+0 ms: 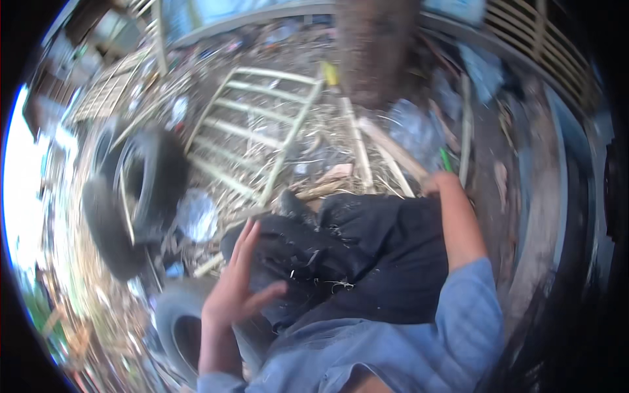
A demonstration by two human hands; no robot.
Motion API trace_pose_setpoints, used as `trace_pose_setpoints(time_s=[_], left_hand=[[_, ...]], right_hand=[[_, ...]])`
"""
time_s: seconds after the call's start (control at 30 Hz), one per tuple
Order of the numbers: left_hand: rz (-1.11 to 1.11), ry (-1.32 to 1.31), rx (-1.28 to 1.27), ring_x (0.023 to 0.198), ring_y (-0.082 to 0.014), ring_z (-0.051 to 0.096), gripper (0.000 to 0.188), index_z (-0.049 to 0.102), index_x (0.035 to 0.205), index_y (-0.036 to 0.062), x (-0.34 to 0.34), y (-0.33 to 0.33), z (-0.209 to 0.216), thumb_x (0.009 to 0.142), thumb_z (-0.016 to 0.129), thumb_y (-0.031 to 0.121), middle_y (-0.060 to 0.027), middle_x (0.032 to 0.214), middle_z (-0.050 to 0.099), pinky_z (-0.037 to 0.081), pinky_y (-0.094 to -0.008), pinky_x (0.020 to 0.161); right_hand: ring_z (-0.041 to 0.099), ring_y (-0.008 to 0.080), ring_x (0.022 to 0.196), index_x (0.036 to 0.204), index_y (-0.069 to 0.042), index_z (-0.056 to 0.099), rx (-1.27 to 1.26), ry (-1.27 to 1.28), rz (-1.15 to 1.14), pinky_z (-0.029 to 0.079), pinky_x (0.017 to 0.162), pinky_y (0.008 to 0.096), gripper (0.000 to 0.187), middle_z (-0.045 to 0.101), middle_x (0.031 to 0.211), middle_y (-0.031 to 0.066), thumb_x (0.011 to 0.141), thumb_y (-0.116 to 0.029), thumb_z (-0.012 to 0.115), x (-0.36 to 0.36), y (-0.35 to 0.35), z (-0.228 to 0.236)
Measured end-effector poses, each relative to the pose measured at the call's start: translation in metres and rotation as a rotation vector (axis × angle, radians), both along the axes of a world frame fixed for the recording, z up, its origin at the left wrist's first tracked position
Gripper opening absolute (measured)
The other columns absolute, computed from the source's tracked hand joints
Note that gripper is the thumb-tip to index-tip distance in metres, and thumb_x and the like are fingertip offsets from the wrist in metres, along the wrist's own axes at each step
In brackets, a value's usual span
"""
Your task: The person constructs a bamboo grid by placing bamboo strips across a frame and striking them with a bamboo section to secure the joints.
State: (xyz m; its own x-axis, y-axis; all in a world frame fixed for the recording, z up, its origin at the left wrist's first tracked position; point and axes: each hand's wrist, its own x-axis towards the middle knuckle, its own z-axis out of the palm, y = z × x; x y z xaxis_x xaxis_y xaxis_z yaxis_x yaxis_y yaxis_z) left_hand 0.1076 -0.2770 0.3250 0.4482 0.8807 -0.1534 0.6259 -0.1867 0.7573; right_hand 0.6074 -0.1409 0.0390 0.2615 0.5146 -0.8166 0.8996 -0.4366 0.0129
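Littered yard, slatted frame on the ground, one hand raised

The ground (331,145) is dark earth strewn with straw, splinters and scraps. On it, ahead of the knees and to the left, lies the frame (242,132), pale and slatted. Beside it stands a thick post (377,52), with clear plastic (414,134) at its foot. Tyres (171,180) stand and lean along the left; a blue sheet (249,9) spans the back, and a slatted fence (553,39) closes the far right corner.

The person sits in dark trousers (386,252). The left hand (229,288) is raised above the left thigh, bare, thumb spread wide from straight fingers. The right hand (440,183) is at the near end of a wood strip (394,149), just below something green (445,159). Its fingers look curled, but blur hides whether they grip either.
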Motion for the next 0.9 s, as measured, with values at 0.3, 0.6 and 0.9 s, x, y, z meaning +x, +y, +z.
trace_pose_setpoints(time_s=[0.3,0.6,0.9], left_hand=[[0.089,0.697,-0.127,0.118,-0.0393,0.058,0.074,0.04,0.142,0.0076,-0.031,0.134,-0.07,0.086,0.07,0.046,-0.0224,0.129,0.059,0.047,-0.0472,0.097],[0.401,0.633,0.048,0.114,-0.0352,0.058,0.06,0.052,0.127,0.0106,-0.053,0.235,-0.244,0.077,0.078,0.032,-0.0141,0.119,0.062,0.044,-0.0492,0.096],[0.409,0.674,-0.071,0.117,-0.0275,0.053,0.047,0.063,0.113,0.0164,-0.049,0.266,-0.284,0.071,0.082,0.028,-0.0048,0.116,0.064,0.037,-0.0462,0.097]], right_hand=[[0.068,0.0356,0.104,0.134,-0.004,0.05,0.469,-0.3,0.268,0.054,0.089,0.047,0.071,0.069,0.111,0.0185,0.075,-0.033,0.078,-0.112,0.019,0.079],[0.068,0.0314,0.098,0.108,-0.002,0.063,0.653,0.589,0.19,0.053,0.085,0.0403,0.038,0.069,0.104,0.0171,0.08,-0.023,0.076,-0.256,0.06,0.068],[0.067,0.0356,0.096,0.116,-0.007,0.065,0.813,0.369,0.363,0.056,0.081,0.0436,0.047,0.064,0.115,0.0141,0.076,-0.027,0.079,-0.372,0.111,-0.026]])
